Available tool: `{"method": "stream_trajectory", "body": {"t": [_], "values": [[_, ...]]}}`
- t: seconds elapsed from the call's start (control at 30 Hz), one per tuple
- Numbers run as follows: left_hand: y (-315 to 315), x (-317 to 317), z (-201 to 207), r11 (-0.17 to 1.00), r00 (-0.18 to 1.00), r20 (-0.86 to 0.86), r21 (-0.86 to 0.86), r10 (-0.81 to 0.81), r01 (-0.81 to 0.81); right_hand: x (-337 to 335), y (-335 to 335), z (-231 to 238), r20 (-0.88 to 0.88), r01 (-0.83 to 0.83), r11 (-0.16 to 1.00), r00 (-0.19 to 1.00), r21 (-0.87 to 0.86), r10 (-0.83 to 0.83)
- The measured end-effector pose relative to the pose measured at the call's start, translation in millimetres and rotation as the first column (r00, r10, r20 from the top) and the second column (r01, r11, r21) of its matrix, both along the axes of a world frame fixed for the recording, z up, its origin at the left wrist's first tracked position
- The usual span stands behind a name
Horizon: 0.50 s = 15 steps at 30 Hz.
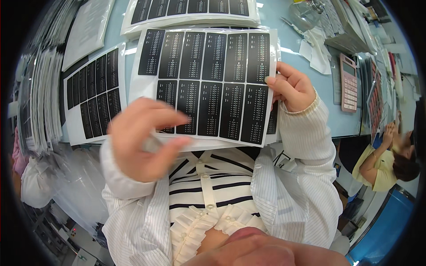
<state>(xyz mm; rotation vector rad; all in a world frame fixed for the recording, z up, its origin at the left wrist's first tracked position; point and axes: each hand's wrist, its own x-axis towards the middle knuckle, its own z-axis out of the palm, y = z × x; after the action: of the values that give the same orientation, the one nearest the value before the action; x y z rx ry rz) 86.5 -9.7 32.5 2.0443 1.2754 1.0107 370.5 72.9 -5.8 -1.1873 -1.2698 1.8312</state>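
A white sheet of black rectangular labels (pixel 211 108) with pale printing lies tilted on a stack of like sheets in front of me. My right hand (pixel 293 87) pinches its right edge between thumb and bent fingers. Over the sheet's lower left corner hovers my left hand (pixel 144 139), blurred by motion, with thumb and forefinger apart and nothing visible between them. The upper left label (pixel 151 52) sits slightly askew from its row, and bare white backing shows below it. Part of the lower row is hidden behind my left hand.
Another label sheet (pixel 94 95) lies to the left, beside tall paper stacks (pixel 44 97). A thick stack of label sheets (pixel 191 17) is at the back. Rightward are a crumpled tissue (pixel 316 51), a glass jar (pixel 306 13) and a pink calculator (pixel 349 84). Someone in yellow (pixel 377 170) sits at far right.
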Motion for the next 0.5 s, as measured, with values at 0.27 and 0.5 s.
{"method": "stream_trajectory", "body": {"t": [0.27, 0.5], "values": [[23, 67, -12, 0.932, 0.89, -0.334, 0.08, -0.31, 0.354, 5, -1, 1, -0.053, -0.088, 0.996, 0.995, 0.015, 0.089], [25, 74, -18, 0.924, 0.871, -0.355, 0.048, -0.339, 0.379, 4, -3, 0, -0.075, -0.113, 0.991, 0.99, 0.068, 0.118]]}}
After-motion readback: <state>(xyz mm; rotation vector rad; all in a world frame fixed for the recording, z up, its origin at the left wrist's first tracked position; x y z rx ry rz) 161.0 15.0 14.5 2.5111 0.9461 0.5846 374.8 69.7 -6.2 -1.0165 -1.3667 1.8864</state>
